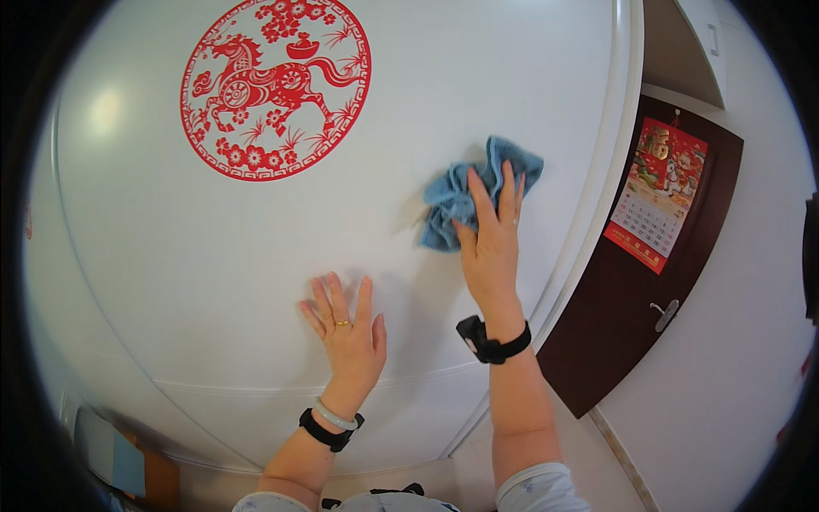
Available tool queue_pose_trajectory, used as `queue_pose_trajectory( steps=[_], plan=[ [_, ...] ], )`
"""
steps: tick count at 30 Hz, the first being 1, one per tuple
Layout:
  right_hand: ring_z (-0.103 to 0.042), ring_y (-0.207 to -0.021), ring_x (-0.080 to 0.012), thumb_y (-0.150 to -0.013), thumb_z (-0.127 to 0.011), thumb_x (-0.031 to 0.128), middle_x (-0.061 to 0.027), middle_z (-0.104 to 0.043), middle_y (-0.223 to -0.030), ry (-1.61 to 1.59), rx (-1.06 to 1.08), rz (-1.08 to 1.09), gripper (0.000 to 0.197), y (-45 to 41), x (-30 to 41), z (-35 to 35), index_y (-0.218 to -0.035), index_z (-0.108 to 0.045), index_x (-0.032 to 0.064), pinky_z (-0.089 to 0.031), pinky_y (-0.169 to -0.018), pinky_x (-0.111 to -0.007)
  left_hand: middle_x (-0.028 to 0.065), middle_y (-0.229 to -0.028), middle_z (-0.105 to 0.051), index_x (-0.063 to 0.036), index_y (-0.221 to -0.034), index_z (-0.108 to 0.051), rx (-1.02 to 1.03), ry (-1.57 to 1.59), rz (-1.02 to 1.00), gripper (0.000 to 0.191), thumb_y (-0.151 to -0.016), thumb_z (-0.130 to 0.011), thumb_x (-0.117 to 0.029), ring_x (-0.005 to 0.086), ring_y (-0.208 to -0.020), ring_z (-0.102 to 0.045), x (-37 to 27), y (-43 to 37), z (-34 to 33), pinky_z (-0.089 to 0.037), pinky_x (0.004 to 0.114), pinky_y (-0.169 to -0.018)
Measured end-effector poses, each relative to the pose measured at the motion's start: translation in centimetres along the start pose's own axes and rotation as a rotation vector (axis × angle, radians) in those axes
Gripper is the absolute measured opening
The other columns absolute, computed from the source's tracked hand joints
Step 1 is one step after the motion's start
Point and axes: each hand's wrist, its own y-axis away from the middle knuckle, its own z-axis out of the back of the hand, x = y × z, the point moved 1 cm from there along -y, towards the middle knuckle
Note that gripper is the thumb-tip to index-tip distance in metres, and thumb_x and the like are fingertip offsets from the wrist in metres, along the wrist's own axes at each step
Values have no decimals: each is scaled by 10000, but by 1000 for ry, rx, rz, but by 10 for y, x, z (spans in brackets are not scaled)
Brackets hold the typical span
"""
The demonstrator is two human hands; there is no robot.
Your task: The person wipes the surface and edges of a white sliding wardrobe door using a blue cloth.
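A blue cloth (451, 198), bunched and wrinkled, lies against a glossy white panel (422, 307), perhaps a wardrobe door. My right hand (492, 237) grips the cloth with fingers spread over it and wears a black strap with a small device at the wrist. Lower and to the left, my left hand (349, 339) rests with fingers apart on or close to the panel, holding nothing. It has a gold ring, a pale bangle and another black strap. Above it on the panel is a round red paper-cut style decoration (275, 89) of a horse with flowers.
A white frame edge (595, 185) bounds the panel at right. Beyond it stands a dark brown door (595, 326) with a metal handle (665, 315) and a red hanging calendar (659, 192). A white cabinet (697, 51) juts out above. Blue-grey items (115, 451) sit at lower left.
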Motion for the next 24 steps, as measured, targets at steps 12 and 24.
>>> queue_pose_trajectory(
  steps=[12, 24],
  plan=[
    [-220, -1339, -486, -744, -703, 51, -220, -216, -1486, 158, 148, -216, 651, 123, -18, 1, -1339, -462, 157, -287, -1035, -532, 216, -1510, -152, -98, -1373, -424, 36, -144, -26, 647, -787, -682, -184, 427, -1400, -73, 19, 24, -13, -17, 611, -1080],
    [-303, -1282, -516, -831, -580, -24, -304, -254, -1433, 186, -119, -12, 578, -39, -44, 39, -1338, -464, 227, -397, -987, -471, 178, -1523, -147, -116, -1376, -425, 13, -173, -48, 661, -782, -703, -197, 399, -1409, -66, 23, 26, -14, -15, 600, -1087]
  ],
)
